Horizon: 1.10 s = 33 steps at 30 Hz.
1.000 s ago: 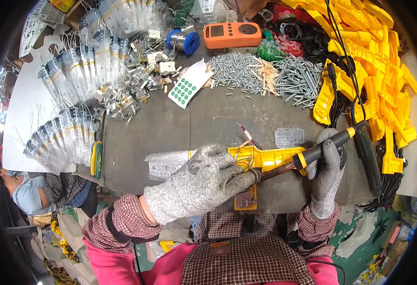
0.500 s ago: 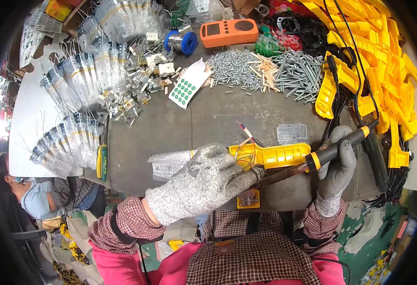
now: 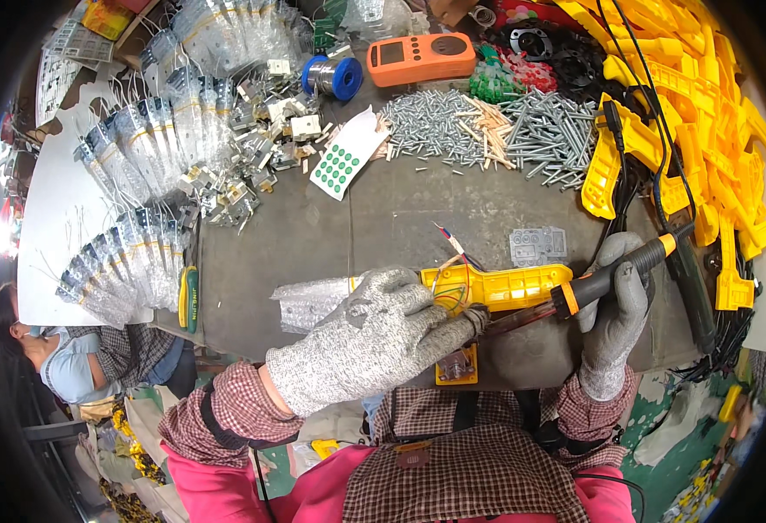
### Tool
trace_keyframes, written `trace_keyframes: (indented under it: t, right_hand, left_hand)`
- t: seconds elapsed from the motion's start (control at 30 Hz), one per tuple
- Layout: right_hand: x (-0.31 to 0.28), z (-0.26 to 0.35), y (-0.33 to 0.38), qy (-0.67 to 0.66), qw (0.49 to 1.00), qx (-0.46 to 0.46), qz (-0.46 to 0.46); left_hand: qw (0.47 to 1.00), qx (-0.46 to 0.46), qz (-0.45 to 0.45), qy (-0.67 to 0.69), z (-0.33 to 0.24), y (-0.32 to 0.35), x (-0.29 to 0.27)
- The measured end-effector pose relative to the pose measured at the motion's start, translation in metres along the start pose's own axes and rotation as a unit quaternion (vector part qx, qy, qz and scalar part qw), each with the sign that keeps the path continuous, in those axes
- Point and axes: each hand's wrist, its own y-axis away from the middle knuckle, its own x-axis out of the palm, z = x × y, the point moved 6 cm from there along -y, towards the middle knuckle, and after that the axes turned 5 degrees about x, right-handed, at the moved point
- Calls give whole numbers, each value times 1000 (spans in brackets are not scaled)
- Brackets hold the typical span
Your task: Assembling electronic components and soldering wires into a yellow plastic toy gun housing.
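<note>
Your right hand (image 3: pixel 616 315) is clamped round the soldering iron (image 3: pixel 590 287), pointing to eight o'clock. Right of centre, the yellow shell (image 3: pixel 522 283) stretches nine to three o'clock; your separate left hand (image 3: pixel 367 329) covers its nine-o'clock end, grip hidden.

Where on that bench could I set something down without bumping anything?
The grey worktop looks mostly bare between the screw pile and the yellow housing, and leftward between the green-and-yellow handle and the bubble-wrapped piece. It's crowded along the back, at right by the yellow parts, and around the left hand and right hand.
</note>
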Motion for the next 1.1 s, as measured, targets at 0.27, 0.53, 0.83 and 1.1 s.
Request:
trace_keyframes:
  t: [0.27, 0.53, 0.83, 1.1]
  right_hand:
    - [1, 1, 0, 11, 1000, -16, -7]
    - [0, 3, 1, 3, 1000, -2, 10]
    - [-4, 1, 1, 6, 1000, -2, 5]
    - [0, 1, 0, 11, 1000, -14, -2]
  left_hand:
    - [999, -18, 8, 26, 1, 0, 3]
    - [1000, -9, 2, 27, 2, -1, 2]
    - [1000, -11, -4, 22, 1, 0, -2]
    - [1000, -7, -11, 16, 0, 2, 1]
